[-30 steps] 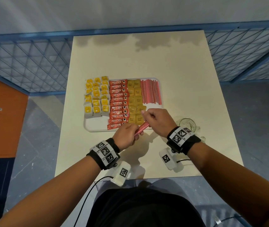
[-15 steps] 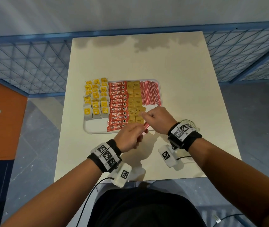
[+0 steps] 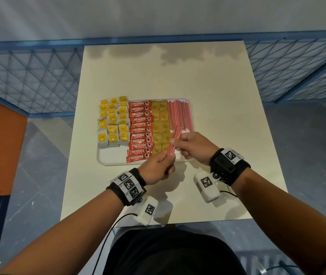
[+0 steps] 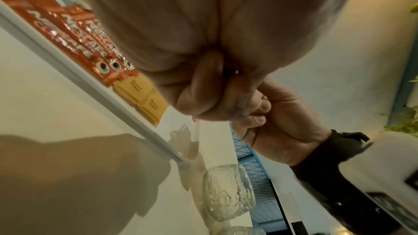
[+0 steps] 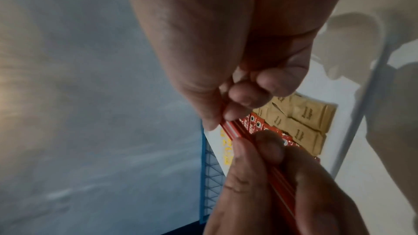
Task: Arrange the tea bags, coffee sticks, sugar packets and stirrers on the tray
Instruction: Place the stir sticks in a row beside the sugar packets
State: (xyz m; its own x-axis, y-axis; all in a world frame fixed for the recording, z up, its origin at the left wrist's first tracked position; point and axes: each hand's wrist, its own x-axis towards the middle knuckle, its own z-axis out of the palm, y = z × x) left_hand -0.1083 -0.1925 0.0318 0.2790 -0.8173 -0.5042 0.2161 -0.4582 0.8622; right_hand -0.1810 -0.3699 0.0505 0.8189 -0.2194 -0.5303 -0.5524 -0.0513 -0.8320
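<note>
A small bundle of red-and-white stirrers (image 3: pixel 174 140) is gripped at its near end by the left hand (image 3: pixel 159 167) and pinched further up by the fingers of the right hand (image 3: pixel 195 147), held tilted above the near right part of the white tray (image 3: pixel 110 158). On the tray, from left to right, are seen rows of yellow tea bags (image 3: pixel 113 122), red coffee sticks (image 3: pixel 140 130), brown sugar packets (image 3: pixel 160 124) and laid stirrers (image 3: pixel 180 114). The tray is carried by the cream table (image 3: pixel 207 80). A clear glass (image 4: pixel 227 191) is seen near the tray corner.
</note>
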